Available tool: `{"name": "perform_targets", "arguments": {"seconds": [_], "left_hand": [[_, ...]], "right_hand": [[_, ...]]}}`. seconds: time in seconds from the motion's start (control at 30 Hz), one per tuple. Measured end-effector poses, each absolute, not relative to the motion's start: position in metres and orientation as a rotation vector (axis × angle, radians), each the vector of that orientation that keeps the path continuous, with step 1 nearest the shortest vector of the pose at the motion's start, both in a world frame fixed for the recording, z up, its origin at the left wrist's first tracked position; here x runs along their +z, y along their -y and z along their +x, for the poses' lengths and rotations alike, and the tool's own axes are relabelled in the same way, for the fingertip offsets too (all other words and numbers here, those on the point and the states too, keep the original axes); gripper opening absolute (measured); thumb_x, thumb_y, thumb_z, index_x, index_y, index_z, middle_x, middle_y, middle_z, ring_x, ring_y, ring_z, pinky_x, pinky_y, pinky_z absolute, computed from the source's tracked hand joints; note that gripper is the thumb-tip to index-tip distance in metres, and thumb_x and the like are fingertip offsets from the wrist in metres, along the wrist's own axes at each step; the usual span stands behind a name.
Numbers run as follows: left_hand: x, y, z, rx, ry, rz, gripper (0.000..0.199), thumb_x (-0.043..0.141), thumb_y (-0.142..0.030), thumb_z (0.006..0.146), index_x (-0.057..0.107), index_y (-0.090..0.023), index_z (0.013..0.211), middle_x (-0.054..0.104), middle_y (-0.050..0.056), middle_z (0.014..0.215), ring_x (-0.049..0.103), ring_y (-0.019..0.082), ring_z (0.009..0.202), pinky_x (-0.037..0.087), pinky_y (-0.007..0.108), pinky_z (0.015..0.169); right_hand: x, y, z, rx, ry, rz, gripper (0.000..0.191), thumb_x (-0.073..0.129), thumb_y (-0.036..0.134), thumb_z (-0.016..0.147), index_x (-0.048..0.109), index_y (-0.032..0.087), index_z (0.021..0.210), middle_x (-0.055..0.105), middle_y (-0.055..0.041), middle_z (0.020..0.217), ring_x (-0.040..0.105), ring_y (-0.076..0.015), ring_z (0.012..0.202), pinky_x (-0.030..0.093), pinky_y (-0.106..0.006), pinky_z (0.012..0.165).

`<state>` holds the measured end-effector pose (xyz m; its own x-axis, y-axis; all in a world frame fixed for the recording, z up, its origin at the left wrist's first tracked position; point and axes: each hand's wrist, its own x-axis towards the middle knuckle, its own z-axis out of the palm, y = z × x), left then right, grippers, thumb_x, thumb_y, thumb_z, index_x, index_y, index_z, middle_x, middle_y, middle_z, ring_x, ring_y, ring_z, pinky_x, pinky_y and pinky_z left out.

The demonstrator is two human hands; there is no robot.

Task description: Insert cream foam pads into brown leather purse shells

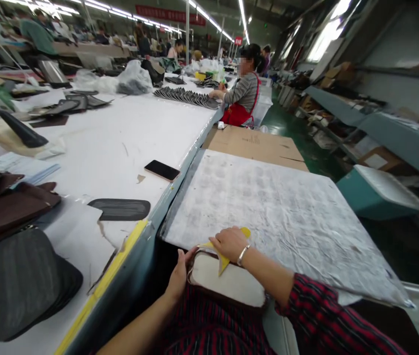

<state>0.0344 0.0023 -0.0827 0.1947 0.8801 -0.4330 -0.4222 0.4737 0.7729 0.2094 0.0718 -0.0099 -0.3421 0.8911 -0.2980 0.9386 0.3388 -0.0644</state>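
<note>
A rounded piece with a cream face and a dark brown rim (227,280) rests at my lap, tilted toward me. My left hand (180,272) holds its left end, with the fingers at the edge. In my right hand (231,244) is a yellow scraper-like tool (224,264), its pointed end lying over the cream face near the upper rim. A bracelet circles my right wrist. The fingertips of my right hand are partly hidden behind the tool and the hand itself.
A white-covered board (268,207) lies beyond my hands. On the white table (120,133) at left are a phone (162,170), a black oval piece (120,209), dark stacked pieces (24,281) and brown bags (13,212). A person in a red apron (244,101) works farther back.
</note>
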Motion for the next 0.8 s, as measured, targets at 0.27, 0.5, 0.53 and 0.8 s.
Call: {"name": "perform_targets", "arguments": {"seconds": [0.27,0.5,0.53,0.8], "left_hand": [[-0.069,-0.011,0.042,0.939,-0.94,0.32,0.069,0.023,-0.066,0.079,0.052,-0.018,0.12,0.063,0.008,0.109,0.056,0.024,0.103,0.041,0.035,0.091],[-0.063,-0.017,0.045,0.893,-0.951,0.306,0.068,0.024,-0.064,0.081,0.055,-0.016,0.117,0.067,0.009,0.099,0.061,0.023,0.093,0.047,0.032,0.08],[-0.061,-0.016,0.046,0.895,-0.97,0.313,0.066,0.025,-0.063,0.081,0.057,-0.016,0.115,0.068,0.009,0.097,0.062,0.023,0.092,0.047,0.032,0.079],[-0.057,-0.004,0.048,0.914,-1.331,0.376,0.042,0.048,-0.049,0.079,0.066,-0.017,0.098,0.07,0.004,0.087,0.063,0.023,0.088,0.048,0.032,0.08]], "right_hand": [[-0.017,-0.096,0.204,-0.304,-2.591,1.303,0.062,0.014,0.046,0.091,0.067,0.018,0.077,0.067,-0.0088,0.076,0.059,-0.0212,0.076,0.03,-0.035,0.071],[-0.017,-0.104,0.199,-0.371,-2.685,1.113,0.057,0.018,0.044,0.092,0.066,0.018,0.078,0.067,-0.0078,0.077,0.059,-0.0197,0.076,0.029,-0.033,0.07],[-0.017,-0.104,0.198,-0.371,-2.707,1.098,0.057,0.017,0.044,0.092,0.066,0.018,0.078,0.067,-0.0077,0.076,0.059,-0.0194,0.076,0.029,-0.033,0.069],[-0.026,-0.108,0.192,-0.355,-2.902,0.909,0.057,0.019,0.045,0.092,0.064,0.017,0.069,0.066,-0.0056,0.071,0.057,-0.0168,0.068,0.026,-0.032,0.065]]}}
